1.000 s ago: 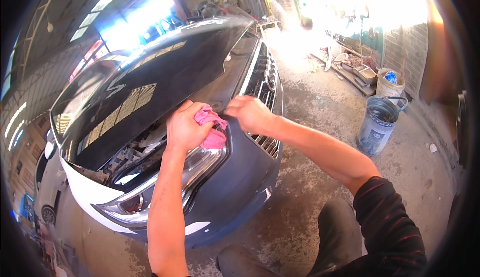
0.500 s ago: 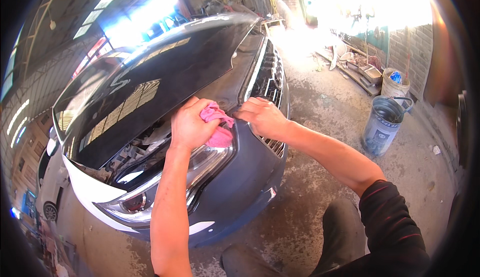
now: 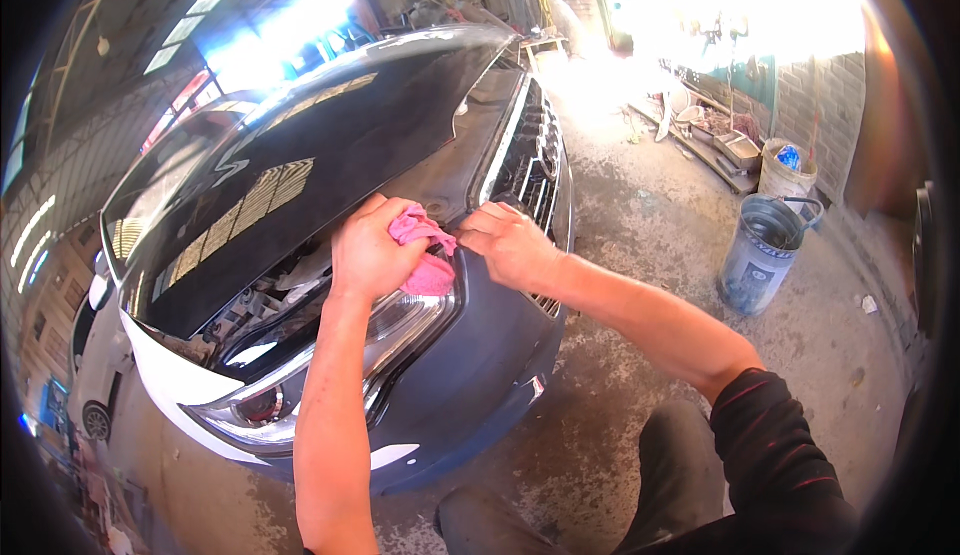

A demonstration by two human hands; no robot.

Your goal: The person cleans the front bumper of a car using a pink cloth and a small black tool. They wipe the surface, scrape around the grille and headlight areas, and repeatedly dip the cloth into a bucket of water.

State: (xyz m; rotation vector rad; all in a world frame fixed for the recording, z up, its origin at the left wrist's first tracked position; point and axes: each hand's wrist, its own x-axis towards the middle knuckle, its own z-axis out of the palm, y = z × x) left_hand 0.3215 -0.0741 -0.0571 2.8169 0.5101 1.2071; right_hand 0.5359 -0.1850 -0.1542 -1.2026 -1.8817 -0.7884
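A bunched pink cloth (image 3: 428,275) is gripped in my left hand (image 3: 372,255), above the inner end of the clear headlight (image 3: 400,320). Part of the cloth hangs down over the lamp. Close to its right, my right hand (image 3: 512,245) rests at the top corner of the dark grey bumper (image 3: 480,340), beside the grille (image 3: 535,155). Its fingers are bent and pressed together, and their tips and anything between them are hidden. Behind my hands, the black hood (image 3: 300,175) is raised slightly, with a gap along its front edge.
To the right, a grey bucket (image 3: 755,265) of dark liquid stands on the stained concrete floor (image 3: 630,325). Behind it are a white bucket (image 3: 790,175) with something blue inside and a pile of boards (image 3: 700,145). Another car (image 3: 100,385) is at far left.
My right hand has shifted slightly toward the cloth and down along the bumper corner. The left hand keeps its grip on the cloth, and the whole view has moved a little.
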